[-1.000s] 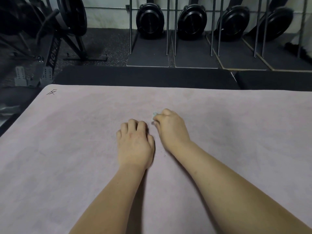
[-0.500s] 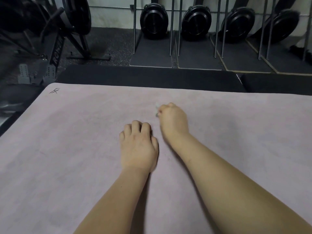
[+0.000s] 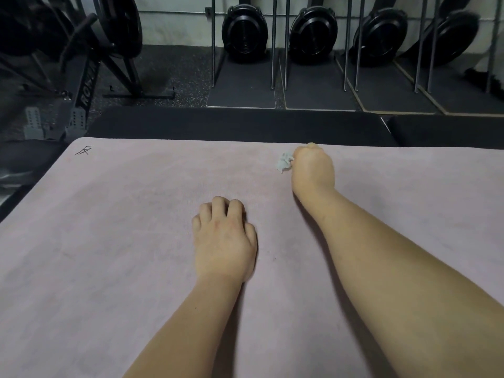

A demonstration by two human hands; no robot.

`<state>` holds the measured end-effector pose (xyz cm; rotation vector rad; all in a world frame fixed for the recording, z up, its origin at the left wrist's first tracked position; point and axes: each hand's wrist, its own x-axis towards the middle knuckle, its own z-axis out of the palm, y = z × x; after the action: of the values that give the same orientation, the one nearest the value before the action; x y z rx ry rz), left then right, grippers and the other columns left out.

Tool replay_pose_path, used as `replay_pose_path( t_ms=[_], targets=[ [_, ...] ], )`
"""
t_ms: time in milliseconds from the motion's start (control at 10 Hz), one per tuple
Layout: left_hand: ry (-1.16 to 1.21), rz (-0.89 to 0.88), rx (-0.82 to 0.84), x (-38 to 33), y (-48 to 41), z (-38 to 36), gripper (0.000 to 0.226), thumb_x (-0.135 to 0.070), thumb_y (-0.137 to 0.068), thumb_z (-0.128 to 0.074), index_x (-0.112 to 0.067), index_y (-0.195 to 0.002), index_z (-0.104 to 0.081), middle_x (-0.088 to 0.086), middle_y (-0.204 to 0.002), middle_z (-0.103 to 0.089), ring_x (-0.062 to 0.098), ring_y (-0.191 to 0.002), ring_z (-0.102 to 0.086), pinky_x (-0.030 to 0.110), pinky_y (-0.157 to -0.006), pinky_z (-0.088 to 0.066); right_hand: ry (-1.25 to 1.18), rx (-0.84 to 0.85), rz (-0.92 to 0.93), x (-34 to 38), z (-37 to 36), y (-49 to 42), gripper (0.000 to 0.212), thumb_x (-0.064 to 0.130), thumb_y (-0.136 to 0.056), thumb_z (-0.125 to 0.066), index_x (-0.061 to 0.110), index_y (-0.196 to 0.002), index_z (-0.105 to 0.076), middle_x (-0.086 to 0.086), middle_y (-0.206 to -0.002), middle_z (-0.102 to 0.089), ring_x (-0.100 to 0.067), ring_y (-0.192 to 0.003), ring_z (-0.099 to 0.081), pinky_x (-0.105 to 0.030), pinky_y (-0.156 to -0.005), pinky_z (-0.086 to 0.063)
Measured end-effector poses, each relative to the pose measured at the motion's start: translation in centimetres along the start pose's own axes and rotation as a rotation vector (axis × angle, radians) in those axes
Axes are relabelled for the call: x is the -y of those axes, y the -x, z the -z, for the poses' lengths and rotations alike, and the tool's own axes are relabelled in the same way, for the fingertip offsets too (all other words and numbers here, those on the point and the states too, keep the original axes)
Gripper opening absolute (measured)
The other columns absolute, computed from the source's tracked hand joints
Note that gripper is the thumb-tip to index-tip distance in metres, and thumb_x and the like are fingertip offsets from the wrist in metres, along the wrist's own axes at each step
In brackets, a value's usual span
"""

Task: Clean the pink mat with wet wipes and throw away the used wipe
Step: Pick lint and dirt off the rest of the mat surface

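R hand (image 3: 313,167) clenched round crumpled whitish wipe (image 3: 285,162) — wad pokes out at its left, near far edge of pink mat (image 3: 109,241), matte, suede-like. L hand (image 3: 225,238) fingers curled under, holding nothing, resting mid-mat.

A pale wall (image 3: 177,20) runs along the back, dimly lit. Against it four black round flywheel housings (image 3: 244,34) stand in a row, each flanked by upright metal rails (image 3: 273,42) and set on a dark grey floor pad (image 3: 242,85). The floor (image 3: 185,69) is dark speckled rubber. At the left stands a black rowing machine (image 3: 84,87) with white lettering on its beam. A long black mat (image 3: 231,125) lies crosswise nearer the camera
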<state>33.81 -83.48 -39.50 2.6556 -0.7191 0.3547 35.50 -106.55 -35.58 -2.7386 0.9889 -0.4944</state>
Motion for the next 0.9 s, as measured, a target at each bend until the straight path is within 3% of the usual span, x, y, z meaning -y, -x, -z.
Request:
replay_pose_path(
  t_ms=[100, 300, 400, 500, 600, 700, 800, 900],
  targets=[
    [-0.011, -0.002, 0.008, -0.1, 0.0, 0.2, 0.016, -0.030, -0.090, -0.053, -0.020, -0.102, -0.057, 0.003, -0.109, -0.051, 0.029, -0.095, -0.042, 0.045, -0.083, -0.039, -0.052, -0.001, 0.089, 3.0, -1.5, 1.5, 0.013, 0.012, -0.097, -0.053, 0.012, -0.102, -0.064, -0.010, -0.107, -0.060, -0.028, -0.095, -0.059, -0.031, -0.070, -0.035],
    [-0.028, -0.013, 0.014, 0.0, 0.0, 0.3, 0.019, -0.032, -0.092, -0.046, -0.020, -0.103, -0.057, 0.003, -0.110, -0.051, 0.029, -0.095, -0.042, 0.045, -0.083, -0.039, -0.143, 0.085, 0.362, 7.7, -3.5, 2.6, 0.016, 0.017, -0.100, -0.052, 0.016, -0.104, -0.067, -0.004, -0.107, -0.059, -0.023, -0.094, -0.058, -0.028, -0.072, -0.033],
    [-0.007, -0.009, 0.014, 0.0, 0.0, 0.2, 0.018, -0.031, -0.091, -0.047, -0.021, -0.103, -0.056, 0.002, -0.109, -0.050, 0.029, -0.096, -0.041, 0.046, -0.084, -0.040, -0.025, -0.009, 0.320, 4.2, -3.1, 0.1, 0.017, 0.009, -0.098, -0.050, 0.011, -0.105, -0.066, -0.011, -0.109, -0.060, -0.030, -0.094, -0.061, -0.036, -0.070, -0.042],
    [-0.008, -0.010, 0.010, 0.0, 0.0, 0.1, 0.018, -0.030, -0.090, -0.048, -0.021, -0.103, -0.056, 0.002, -0.109, -0.050, 0.029, -0.095, -0.041, 0.047, -0.084, -0.040, 0.023, -0.057, 0.033, 0.3, -2.1, -2.2, 0.015, 0.002, -0.093, -0.055, 0.008, -0.103, -0.065, -0.013, -0.107, -0.056, -0.030, -0.085, -0.059, -0.036, -0.066, -0.041],
    [-0.014, -0.005, 0.014, -0.1, -0.1, 0.0, 0.018, -0.030, -0.090, -0.048, -0.021, -0.103, -0.056, 0.003, -0.109, -0.050, 0.029, -0.096, -0.041, 0.047, -0.084, -0.040, 0.000, -0.027, -0.114, 0.3, -2.3, -3.5, 0.017, -0.007, -0.082, -0.056, 0.008, -0.085, -0.063, -0.010, -0.101, -0.055, -0.024, -0.073, -0.051, -0.033, -0.064, -0.042],
    [-0.015, 0.001, 0.026, -0.1, -0.1, 0.1, 0.017, -0.031, -0.090, -0.048, -0.021, -0.103, -0.055, 0.002, -0.109, -0.049, 0.029, -0.096, -0.041, 0.046, -0.085, -0.039, -0.054, 0.082, -0.006, 4.0, -3.4, -3.3, 0.010, 0.001, -0.085, -0.054, 0.009, -0.087, -0.059, -0.007, -0.091, -0.050, -0.023, -0.075, -0.048, -0.031, -0.066, -0.040],
    [-0.009, 0.001, 0.032, 0.0, 0.0, 0.1, 0.018, -0.031, -0.091, -0.047, -0.022, -0.103, -0.056, 0.000, -0.109, -0.049, 0.028, -0.097, -0.041, 0.046, -0.086, -0.040, -0.120, 0.107, 0.169, 7.4, -5.3, -2.4, 0.015, 0.013, -0.095, -0.058, 0.009, -0.103, -0.070, -0.005, -0.092, -0.055, -0.024, -0.078, -0.054, -0.030, -0.067, -0.042],
    [-0.004, -0.005, 0.022, 0.0, -0.1, 0.1, 0.016, -0.031, -0.091, -0.048, -0.022, -0.103, -0.055, 0.000, -0.109, -0.049, 0.027, -0.097, -0.041, 0.045, -0.085, -0.039, -0.097, 0.064, 0.222, 7.3, -5.1, -2.5, 0.023, 0.020, -0.101, -0.054, 0.006, -0.109, -0.071, -0.010, -0.100, -0.058, -0.030, -0.083, -0.059, -0.033, -0.071, -0.048]
  ],
)
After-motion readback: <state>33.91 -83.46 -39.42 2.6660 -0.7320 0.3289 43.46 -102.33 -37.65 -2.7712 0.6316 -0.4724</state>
